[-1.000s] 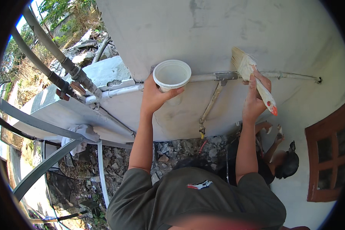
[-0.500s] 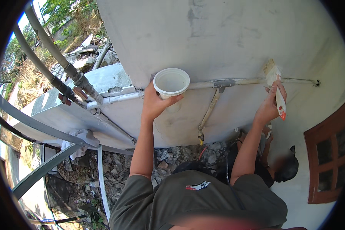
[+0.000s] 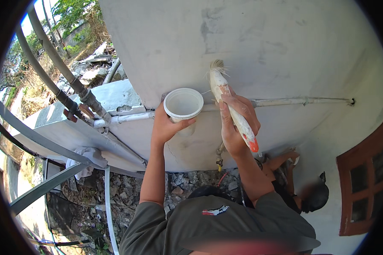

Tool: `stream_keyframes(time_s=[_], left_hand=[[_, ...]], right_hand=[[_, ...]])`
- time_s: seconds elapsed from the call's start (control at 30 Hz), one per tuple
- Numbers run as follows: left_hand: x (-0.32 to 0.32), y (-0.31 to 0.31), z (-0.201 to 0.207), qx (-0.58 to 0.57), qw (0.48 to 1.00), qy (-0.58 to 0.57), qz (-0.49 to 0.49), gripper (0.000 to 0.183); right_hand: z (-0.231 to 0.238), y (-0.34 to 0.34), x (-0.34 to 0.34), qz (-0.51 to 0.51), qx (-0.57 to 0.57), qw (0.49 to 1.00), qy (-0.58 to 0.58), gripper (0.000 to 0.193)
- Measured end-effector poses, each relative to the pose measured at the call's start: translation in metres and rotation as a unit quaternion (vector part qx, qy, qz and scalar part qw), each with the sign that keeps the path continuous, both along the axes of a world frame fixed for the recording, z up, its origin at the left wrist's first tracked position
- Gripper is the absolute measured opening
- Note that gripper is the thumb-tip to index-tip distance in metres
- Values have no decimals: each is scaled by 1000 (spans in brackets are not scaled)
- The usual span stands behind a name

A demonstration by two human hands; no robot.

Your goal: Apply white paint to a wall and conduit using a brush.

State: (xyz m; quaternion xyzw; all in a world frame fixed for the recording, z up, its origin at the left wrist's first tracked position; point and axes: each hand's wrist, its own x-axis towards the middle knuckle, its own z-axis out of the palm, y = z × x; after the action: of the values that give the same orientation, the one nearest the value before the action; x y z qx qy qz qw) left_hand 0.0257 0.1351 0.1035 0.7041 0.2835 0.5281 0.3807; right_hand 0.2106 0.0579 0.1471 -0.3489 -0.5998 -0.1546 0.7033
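Observation:
My left hand (image 3: 168,126) is closed round a white plastic cup (image 3: 184,103), its thumb across the front below the rim. The cup is held upright before the wall, and its inside looks pale. In my right hand (image 3: 239,121) is a paintbrush (image 3: 219,81) with a paint-smeared handle and an orange-red end. Its bristles point up and press or hover at the grey-white wall (image 3: 259,46); whether they touch I cannot tell. Behind both hands runs a pale pipe (image 3: 285,102), fixed along the wall and partly hidden by them.
A tap (image 3: 219,163) hangs from the pipe above rubble (image 3: 187,185). At the right, another person (image 3: 315,195) crouches near a brown-framed window (image 3: 364,178). Grey pipes (image 3: 78,87) and metal bars (image 3: 51,187) cross the left side. A pale cloth (image 3: 87,159) hangs there.
My right hand has brought the paintbrush left along the wall, close to the cup, and turned it. The cup in my left hand has shifted slightly left and down in the picture.

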Motion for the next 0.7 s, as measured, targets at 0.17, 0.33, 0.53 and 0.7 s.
stream_keyframes(time_s=[0.17,0.33,0.53,0.7], left_hand=[[0,0,2,-13,1000,17,1,66],[0,3,0,-10,1000,19,6,67],[2,3,-1,7,1000,20,16,67],[1,4,-2,-3,1000,7,12,68]], right_hand=[[5,-2,37,277,-155,936,155,16],[8,11,72,156,-123,975,102,16],[2,6,83,83,-96,986,105,18],[0,1,88,22,-126,986,110,22]])
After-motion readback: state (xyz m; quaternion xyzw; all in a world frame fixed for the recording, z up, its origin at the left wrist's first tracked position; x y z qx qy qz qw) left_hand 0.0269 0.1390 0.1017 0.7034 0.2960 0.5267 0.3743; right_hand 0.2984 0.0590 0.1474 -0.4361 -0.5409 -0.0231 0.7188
